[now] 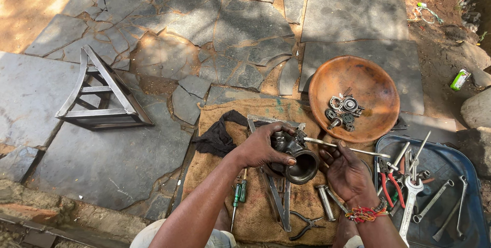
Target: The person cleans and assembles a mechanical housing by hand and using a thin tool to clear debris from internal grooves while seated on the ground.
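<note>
Hands at centre frame: a dark metal housing (pixel 294 156) is being gripped firmly by the left hand (pixel 261 148) above burlap sacking (pixel 255 212), while a thin rod (pixel 348 148) is being pinched by the right hand (pixel 348 174). Small bearings (pixel 343 110) are already lying removed in a rusty bowl (pixel 373 82), upper right; disassembly seems partly done.

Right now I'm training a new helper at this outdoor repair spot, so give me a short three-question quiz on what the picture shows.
1. True or false: the left hand grips the dark round metal housing.
2. What does the right hand hold: a) thin metal rod b) red-handled pliers c) green-handled screwdriver?
3. Where do the small bearings lie?

Key: 1 true; 2 a; 3 in the rusty round metal bowl.
</note>
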